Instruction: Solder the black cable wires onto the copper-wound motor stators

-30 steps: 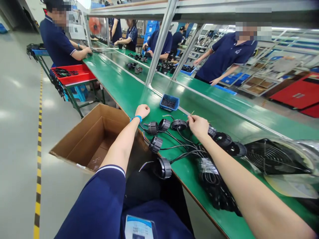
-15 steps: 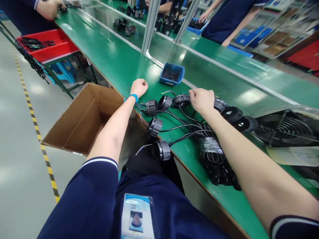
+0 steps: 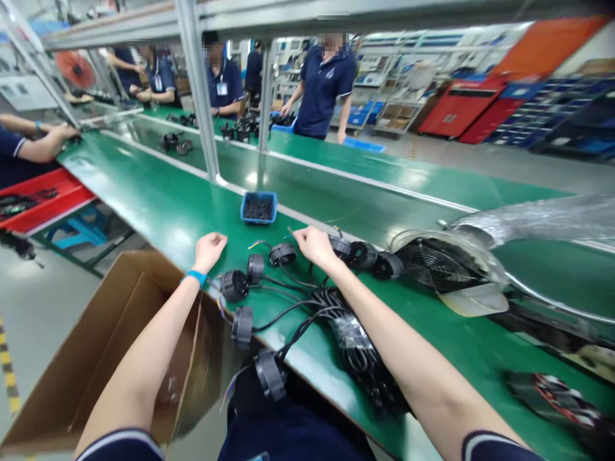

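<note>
Wire end [image 3: 290,230] lower (at right fingers [image 3: 301,236])

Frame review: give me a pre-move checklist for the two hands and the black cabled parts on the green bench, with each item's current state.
1. Left hand clear of parts: ok. It is a closed fist on the green bench, apart from the nearest round part.
2. Right hand at the work: ok. Its fingers are closed beside the far round part.
3. Thin wire truly pinched: cannot tell, too small.
4. Leads untangled: not ok. They cross on their way into the cable bundle.
5. Parts well on the bench: not ok. The edge round part appears to overhang the near edge.
6. Blue bin upright: ok.
</note>
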Demonstrator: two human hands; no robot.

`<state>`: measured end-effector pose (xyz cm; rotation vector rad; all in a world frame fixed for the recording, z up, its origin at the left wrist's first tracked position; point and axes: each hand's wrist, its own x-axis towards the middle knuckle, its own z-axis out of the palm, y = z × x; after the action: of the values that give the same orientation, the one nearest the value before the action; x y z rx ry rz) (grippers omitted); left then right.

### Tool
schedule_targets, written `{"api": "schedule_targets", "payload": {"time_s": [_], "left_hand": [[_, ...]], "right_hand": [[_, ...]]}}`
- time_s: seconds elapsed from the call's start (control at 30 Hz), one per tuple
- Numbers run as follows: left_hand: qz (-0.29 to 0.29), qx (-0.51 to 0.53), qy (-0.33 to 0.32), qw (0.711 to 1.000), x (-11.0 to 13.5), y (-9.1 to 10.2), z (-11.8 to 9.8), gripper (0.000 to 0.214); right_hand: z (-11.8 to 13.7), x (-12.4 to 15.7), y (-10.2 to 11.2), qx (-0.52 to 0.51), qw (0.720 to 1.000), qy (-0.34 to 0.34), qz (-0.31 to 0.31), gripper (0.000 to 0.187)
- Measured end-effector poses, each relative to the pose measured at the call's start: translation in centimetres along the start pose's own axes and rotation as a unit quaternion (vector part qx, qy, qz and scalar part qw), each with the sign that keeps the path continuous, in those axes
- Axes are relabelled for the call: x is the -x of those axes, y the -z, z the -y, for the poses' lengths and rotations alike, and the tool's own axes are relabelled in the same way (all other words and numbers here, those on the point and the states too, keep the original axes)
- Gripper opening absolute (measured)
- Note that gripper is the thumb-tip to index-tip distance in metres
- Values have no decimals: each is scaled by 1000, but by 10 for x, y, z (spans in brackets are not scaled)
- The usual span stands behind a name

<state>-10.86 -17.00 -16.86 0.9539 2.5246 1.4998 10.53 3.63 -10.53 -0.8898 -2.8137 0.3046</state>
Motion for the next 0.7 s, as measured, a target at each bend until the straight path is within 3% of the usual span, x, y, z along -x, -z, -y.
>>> {"api": "schedule_targets", "payload": {"time_s": [0.13, 0.23, 0.33, 0.47, 0.57, 0.7], "left_hand": [[41, 3, -3, 999, -6, 9, -11, 38], [73, -13, -31, 997, -31, 6, -33, 50], [109, -46, -90, 989, -70, -18, -65, 48], [160, -149, -158, 963, -116, -66, -100, 23], [179, -240, -176, 938, -135, -88, -107, 13], [189, -306, -202, 911, -141, -96, -99, 19]], "right_hand": [[-7, -12, 10, -121, 992, -14, 17, 26], [-13, -23, 17, -219, 975, 3, 27, 20], [-14, -32, 15, -305, 952, 31, 18, 20], [-14, -40, 1, -381, 923, 26, -47, 21], [-21, -43, -10, -419, 902, 11, -109, 20], [-34, -45, -19, -448, 875, -16, -180, 20]]}}
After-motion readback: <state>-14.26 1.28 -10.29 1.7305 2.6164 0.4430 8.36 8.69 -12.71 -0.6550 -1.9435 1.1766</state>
